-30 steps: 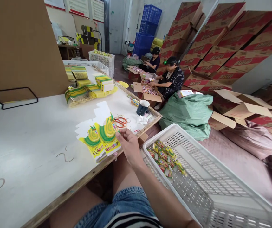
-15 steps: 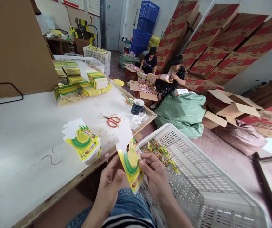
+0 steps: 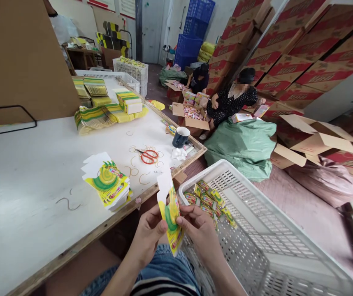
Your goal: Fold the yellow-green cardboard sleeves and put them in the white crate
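Head view: left hand (image 3: 147, 234) and right hand (image 3: 199, 230) each pinch a flat yellow-and-green printed carton blank (image 3: 170, 213), held upright between them above the lap, just off the table edge (image 3: 102, 230). A stack of matching blanks (image 3: 107, 185) lies on the white table nearby. Red-handled scissors (image 3: 148, 156) rest among rubber bands. To the right, a white plastic crate (image 3: 256, 230) holds folded cartons (image 3: 209, 199).

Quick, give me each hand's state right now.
Left hand: closed on the yellow-green flat carton, gripping its left edge.
Right hand: closed on the same carton's right edge.
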Tool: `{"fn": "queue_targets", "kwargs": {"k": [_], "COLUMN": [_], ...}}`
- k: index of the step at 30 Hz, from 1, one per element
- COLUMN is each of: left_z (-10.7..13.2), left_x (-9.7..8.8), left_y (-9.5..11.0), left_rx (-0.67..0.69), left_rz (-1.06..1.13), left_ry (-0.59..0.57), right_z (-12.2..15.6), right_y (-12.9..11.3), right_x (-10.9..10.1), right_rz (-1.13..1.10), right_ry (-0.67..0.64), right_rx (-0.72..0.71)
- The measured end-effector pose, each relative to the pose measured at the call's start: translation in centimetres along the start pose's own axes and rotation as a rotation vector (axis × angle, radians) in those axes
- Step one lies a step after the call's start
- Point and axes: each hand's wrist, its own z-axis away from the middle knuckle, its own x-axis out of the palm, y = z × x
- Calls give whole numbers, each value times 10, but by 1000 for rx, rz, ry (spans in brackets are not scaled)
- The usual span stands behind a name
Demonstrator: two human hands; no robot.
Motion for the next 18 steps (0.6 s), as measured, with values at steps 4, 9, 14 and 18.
{"fn": "queue_targets", "kwargs": {"k": [4,9,14,18], "left_z": [0,0,-1,-5], "left_x": [2,4,5,4], "left_y": [-1,0,-2,-7], "left_rx": [-9,-30,-41,-18], "left_rz": [-2,18,-11,-69], "left_ry": [-3,7,144,226], "right_z": [0,1,4,6], "right_y": [2,-1,-4,6], "right_x": [-5,-10,-10,-5], "right_rz": [130,160,141,277], "right_ry": [2,-32,-60,-3], "right_rx": [-3,28,55,-9]}}
